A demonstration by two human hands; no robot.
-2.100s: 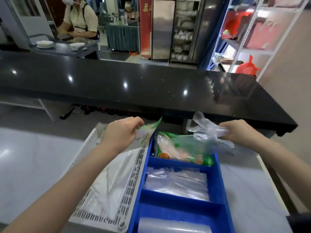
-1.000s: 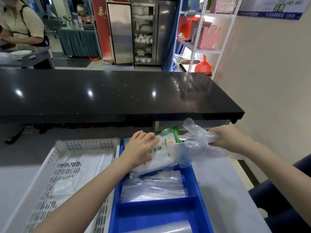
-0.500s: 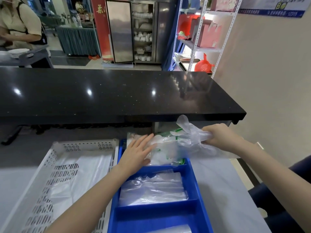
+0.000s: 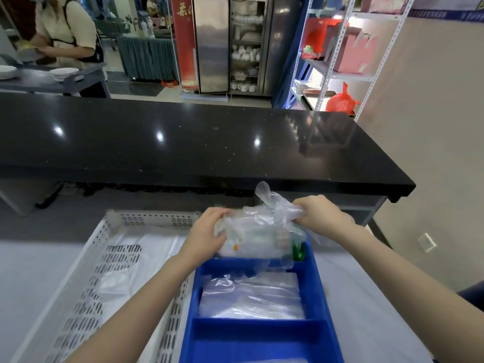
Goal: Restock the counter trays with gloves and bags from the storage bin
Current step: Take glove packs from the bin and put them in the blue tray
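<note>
The step in hand looks like settling the printed packet (image 4: 258, 239) into the far compartment of the blue tray (image 4: 323, 284). The left hand (image 4: 207, 231) curls its fingers round the packet's nine o'clock end and holds it tilted just above that compartment. The right hand (image 4: 323, 218), at two o'clock of the packet, pinches a bunch of clear gloves (image 4: 273, 209) against the packet's top. Whether that is one glove or several is hard to tell through the film.

To do it well, level the packet first, then lower it flat between the walls. Keep the loose gloves lifted so that they land on top and are not trapped beneath.

The tray's middle compartment, at six o'clock of the packet, holds a flat stack of clear bags (image 4: 251, 301). At nine o'clock of the tray, touching it, a white basket (image 4: 104, 258) holds clear sheets (image 4: 146, 258).
</note>
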